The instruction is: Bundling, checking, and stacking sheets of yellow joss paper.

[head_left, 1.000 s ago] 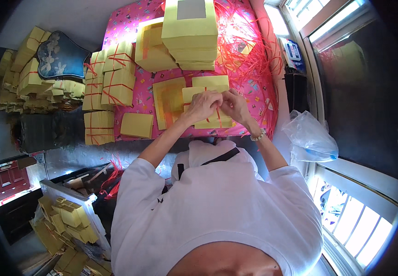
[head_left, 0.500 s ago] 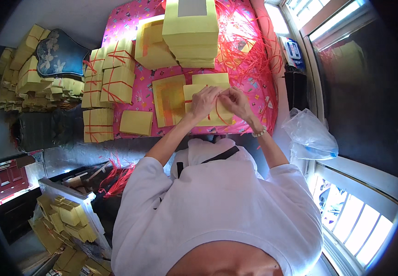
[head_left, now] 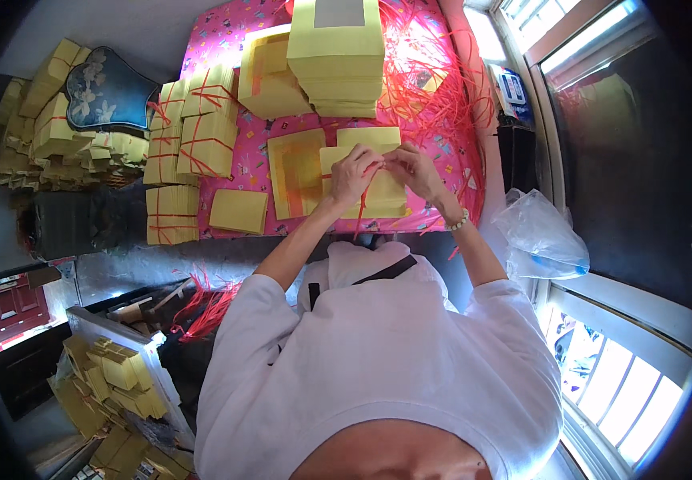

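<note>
Over a yellow paper stack (head_left: 386, 202) on the table, my two hands meet with fingers pinched. My left hand (head_left: 352, 176) grips a thin red plastic strip (head_left: 364, 194), whose tail hangs across the stack. My right hand (head_left: 414, 171), close by on the right, pinches the same strip near the left fingertips. A beaded bracelet circles my right wrist. Behind the hands lies another piece of yellow paper (head_left: 370, 138). To the left are a yellow sheet with an orange-gold patch (head_left: 296, 172) and a small yellow bundle (head_left: 238, 211). The knot area is partly hidden by my fingers.
A pink patterned cloth (head_left: 251, 152) covers the table. Tall yellow paper stacks (head_left: 336, 68) stand at the back; tied bundles (head_left: 204, 144) line the left edge. Loose red strips (head_left: 434, 88) heap at the back right. A clear plastic bag (head_left: 539, 232) hangs at the right.
My right hand has turned and shifted slightly right. The strip's loop at the right of the stack is gone, and a tail now hangs below my left hand.
</note>
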Tool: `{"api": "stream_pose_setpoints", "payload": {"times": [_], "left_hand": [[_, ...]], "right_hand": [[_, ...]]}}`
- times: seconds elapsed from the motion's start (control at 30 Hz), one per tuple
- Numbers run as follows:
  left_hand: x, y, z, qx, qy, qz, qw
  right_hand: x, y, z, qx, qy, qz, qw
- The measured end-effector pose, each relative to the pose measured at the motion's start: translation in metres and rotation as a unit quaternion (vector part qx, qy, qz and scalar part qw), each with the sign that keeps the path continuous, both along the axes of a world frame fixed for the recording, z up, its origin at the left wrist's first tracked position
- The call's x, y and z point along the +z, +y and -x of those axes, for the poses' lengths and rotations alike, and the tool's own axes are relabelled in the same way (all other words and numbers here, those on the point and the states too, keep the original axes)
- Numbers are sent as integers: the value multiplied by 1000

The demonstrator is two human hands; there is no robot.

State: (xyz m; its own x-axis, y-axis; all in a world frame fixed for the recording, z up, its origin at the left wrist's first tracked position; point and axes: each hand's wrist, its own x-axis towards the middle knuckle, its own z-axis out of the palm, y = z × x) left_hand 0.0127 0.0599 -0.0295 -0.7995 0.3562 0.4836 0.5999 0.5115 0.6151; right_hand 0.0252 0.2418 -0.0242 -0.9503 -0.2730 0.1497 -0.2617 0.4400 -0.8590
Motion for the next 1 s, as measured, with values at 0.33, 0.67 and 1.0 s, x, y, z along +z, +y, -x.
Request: {"api": "stream_pose_setpoints", "payload": {"times": [0.33, 0.67, 1.0], "left_hand": [[-4, -1, 2, -2, -45, -26, 999], [0, 1, 3, 3, -70, -31, 997], [3, -13, 4, -77, -63, -16, 995]], "right_hand": [[15, 7, 7, 41, -13, -19, 999], [25, 6, 7, 30, 49, -60, 997], [15, 11, -1, 27, 110, -181, 977]]}}
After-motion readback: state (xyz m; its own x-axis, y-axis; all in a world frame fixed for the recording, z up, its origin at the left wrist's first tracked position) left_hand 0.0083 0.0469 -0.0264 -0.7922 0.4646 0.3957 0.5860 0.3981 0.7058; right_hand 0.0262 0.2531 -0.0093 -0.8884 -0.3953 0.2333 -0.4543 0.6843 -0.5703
